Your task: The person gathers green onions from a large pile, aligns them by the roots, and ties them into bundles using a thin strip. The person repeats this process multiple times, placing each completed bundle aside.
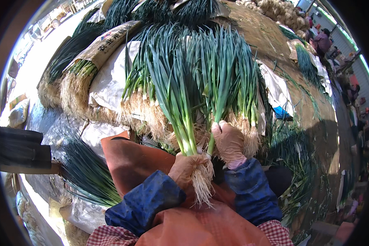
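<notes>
My left hand (pixel 184 169), in a light-coloured glove, grips a small bunch of green onions (pixel 184 132) by the white stem bases. Their pale roots (pixel 202 184) hang below the fist, over the orange apron (pixel 190 227) on my lap. To the right, my gloved right hand (pixel 230 144) holds a single green onion stalk (pixel 219 110) between thumb and fingers. The base of that stalk touches the bunch beside my left fist. Beyond both hands, more green onions (pixel 246 80) lie in a row, leaves pointing away and roots towards me.
On the left lie a bundle wrapped in a printed sack (pixel 110 43) and a loose pile of green onions (pixel 86 172). White sacking (pixel 117 77) spreads under the row. Leaf scraps (pixel 298 160) litter the ground at right. Other people (pixel 322 41) sit along the far right.
</notes>
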{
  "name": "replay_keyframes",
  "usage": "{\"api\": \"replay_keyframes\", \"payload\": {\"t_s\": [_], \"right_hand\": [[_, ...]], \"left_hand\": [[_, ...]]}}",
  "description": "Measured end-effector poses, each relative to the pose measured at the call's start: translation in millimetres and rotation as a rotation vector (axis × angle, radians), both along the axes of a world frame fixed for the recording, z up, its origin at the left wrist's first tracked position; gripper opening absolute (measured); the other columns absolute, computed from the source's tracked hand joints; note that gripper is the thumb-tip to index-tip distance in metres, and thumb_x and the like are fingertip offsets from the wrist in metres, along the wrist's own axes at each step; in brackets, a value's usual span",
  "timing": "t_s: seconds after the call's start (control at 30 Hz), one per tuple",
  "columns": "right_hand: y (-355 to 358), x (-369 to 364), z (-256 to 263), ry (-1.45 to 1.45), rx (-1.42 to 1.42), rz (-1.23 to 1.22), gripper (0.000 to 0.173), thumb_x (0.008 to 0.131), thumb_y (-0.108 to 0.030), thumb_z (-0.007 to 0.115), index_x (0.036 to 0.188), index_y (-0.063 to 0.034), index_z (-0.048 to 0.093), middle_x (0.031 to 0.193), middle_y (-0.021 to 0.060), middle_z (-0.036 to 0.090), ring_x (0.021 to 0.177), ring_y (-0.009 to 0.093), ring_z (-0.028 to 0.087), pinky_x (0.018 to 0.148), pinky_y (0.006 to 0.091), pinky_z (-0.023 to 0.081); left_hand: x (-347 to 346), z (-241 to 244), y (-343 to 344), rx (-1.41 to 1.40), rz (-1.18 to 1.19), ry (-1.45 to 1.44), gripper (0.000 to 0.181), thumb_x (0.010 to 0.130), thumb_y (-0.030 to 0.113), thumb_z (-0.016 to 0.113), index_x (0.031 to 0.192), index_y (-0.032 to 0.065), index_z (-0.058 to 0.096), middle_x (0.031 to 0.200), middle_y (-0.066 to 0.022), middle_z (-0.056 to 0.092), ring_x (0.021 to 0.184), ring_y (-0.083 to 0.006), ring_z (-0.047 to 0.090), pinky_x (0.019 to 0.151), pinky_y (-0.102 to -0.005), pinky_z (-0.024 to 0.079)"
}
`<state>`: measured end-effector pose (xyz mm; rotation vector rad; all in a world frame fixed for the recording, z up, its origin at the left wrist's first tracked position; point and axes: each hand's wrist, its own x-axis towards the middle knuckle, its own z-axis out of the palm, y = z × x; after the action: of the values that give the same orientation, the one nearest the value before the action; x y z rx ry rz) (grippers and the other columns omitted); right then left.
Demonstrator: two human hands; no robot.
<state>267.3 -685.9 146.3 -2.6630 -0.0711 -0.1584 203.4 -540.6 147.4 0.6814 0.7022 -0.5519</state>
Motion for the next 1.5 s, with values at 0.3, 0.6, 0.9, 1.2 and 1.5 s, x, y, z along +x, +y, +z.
{"api": "replay_keyframes", "payload": {"t_s": [0.3,0.6,0.9,1.2,1.5], "right_hand": [[-7.0,-86.0,22.2,-0.367,0.930,-0.380,0.028,0.094,-0.022,0.042,0.076,-0.0040,0.056,0.066,0.0044,0.058,0.055,0.008,0.047,0.050,0.0229,0.038],[-115.3,-84.0,37.7,-0.025,2.360,-0.006,0.047,0.094,-0.040,0.035,0.112,0.0009,0.050,0.107,0.0166,0.058,0.101,0.026,0.056,0.077,0.0315,0.049],[32.3,107.9,59.5,0.552,2.158,0.135,0.033,0.093,-0.030,0.035,0.109,-0.0066,0.053,0.090,0.0056,0.060,0.085,0.021,0.058,0.080,0.0386,0.045],[77.4,47.8,-84.9,-0.223,0.214,0.038,0.057,0.079,-0.023,0.062,0.124,0.0000,0.035,0.108,0.0225,0.049,0.098,0.031,0.053,0.083,0.0416,0.044],[-1.4,53.0,52.3,0.460,1.703,0.109,0.023,0.081,-0.004,0.053,0.103,0.0004,0.049,0.086,0.0086,0.055,0.074,0.013,0.055,0.064,0.0241,0.047]], "left_hand": [[1.3,-2.6,-0.2,-0.147,0.016,-0.041,0.028,0.071,-0.014,0.057,0.093,0.0012,0.050,0.078,-0.0114,0.056,0.066,-0.0227,0.061,0.057,-0.0349,0.054],[-2.2,1.2,20.0,-0.243,-0.193,-0.029,0.034,0.077,0.002,0.064,0.108,0.0046,0.050,0.076,-0.0063,0.058,0.061,-0.0173,0.059,0.053,-0.0299,0.052],[-35.2,53.6,100.2,-0.433,-0.379,-0.434,0.055,0.068,0.017,0.072,0.113,0.0011,0.045,0.080,-0.0025,0.051,0.067,-0.0118,0.047,0.058,-0.0257,0.039],[29.2,52.6,92.7,-0.142,-0.177,-0.262,0.047,0.072,0.008,0.065,0.114,0.0012,0.047,0.089,-0.0051,0.057,0.074,-0.0160,0.056,0.062,-0.0296,0.048],[-4.7,-27.8,81.4,-0.709,-0.069,-0.208,0.038,0.076,0.005,0.059,0.112,0.0043,0.046,0.100,-0.0120,0.058,0.083,-0.0252,0.060,0.070,-0.0367,0.053]]}}
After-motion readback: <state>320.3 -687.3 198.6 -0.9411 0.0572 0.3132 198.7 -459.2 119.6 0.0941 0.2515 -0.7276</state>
